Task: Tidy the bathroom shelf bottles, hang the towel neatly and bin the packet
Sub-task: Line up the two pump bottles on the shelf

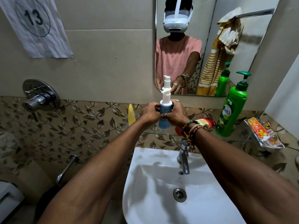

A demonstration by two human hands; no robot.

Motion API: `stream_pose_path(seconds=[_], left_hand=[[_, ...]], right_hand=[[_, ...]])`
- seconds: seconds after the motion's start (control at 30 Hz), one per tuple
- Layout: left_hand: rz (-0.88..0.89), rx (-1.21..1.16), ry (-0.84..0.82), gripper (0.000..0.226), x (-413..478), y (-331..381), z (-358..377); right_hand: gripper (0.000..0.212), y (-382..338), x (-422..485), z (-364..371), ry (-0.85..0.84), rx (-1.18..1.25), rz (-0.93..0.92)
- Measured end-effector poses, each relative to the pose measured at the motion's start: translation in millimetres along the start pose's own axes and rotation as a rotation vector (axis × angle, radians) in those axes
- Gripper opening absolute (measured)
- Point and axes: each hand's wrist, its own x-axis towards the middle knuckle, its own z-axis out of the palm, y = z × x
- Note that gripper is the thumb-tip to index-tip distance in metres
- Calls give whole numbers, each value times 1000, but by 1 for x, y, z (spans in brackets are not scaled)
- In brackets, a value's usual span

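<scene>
shelf-tidying step in hand: the left hand [149, 111] and right hand [175, 113] are both clamped around the white-and-blue pump bottle [165, 109], held upright over the glass shelf [145, 133] at 12 o'clock above the basin [153, 183]. next it likely needs setting down level beside the green pump bottle [231, 110] at 2 o'clock, leaving the packet [263, 133] at 3 o'clock and the striped towel [215, 65], seen only in the mirror [242, 49]. the red bottle [207, 123] lies half hidden behind the right wrist, the yellow bottle [131, 114] partly behind the left hand; no bin is visible.
</scene>
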Motion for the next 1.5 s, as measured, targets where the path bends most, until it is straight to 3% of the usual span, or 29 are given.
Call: stream_pose_path(seconds=[0.4,0.7,0.9,1.0,1.07,1.13,1.27,1.5], left_hand=[[-5,-11,9,53,-1,0,1],[7,78,59,46,-4,6,3],[-10,127,155,35,-17,10,5],[-22,153,214,16,-27,12,7],[-26,169,258,23,-32,13,9],[-19,168,285,14,-37,14,13],[28,164,373,28,-45,20,29],[82,106,303,31,-39,40,68]], right_hand=[[56,-1,-2,-4,-30,-24,34],[91,6,-8,-18,-23,-39,104],[89,8,-22,-32,12,-26,107],[86,9,-31,-40,57,-23,76],[84,10,-36,-45,85,-13,64],[79,14,-40,-50,113,-23,60],[75,23,-50,-64,142,8,77],[71,43,-62,-92,194,-35,129]])
